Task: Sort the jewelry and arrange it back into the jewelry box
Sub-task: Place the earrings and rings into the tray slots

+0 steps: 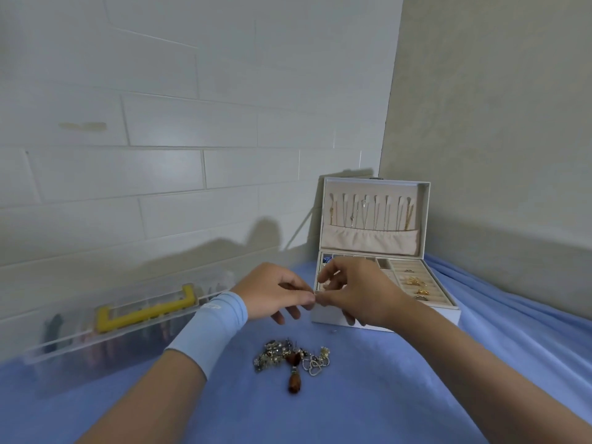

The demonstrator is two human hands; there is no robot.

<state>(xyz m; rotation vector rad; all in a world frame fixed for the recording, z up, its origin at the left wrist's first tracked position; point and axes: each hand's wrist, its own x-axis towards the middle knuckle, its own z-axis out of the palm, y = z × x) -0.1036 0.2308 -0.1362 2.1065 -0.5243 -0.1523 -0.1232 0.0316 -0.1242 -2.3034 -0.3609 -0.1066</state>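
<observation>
Head camera: we pinch a small piece of jewelry (315, 295) between the fingertips of left hand (275, 291) and right hand (355, 293), just near of the open jewelry box (324, 314), which lies closer to our right hand; unsorted pile (293, 360) waits nearer.

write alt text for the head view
The left hand and right hand together pinch a tiny item before an open white jewelry box; a jewelry pile lies nearer on blue cloth. A clear case with a yellow handle sits left.
</observation>
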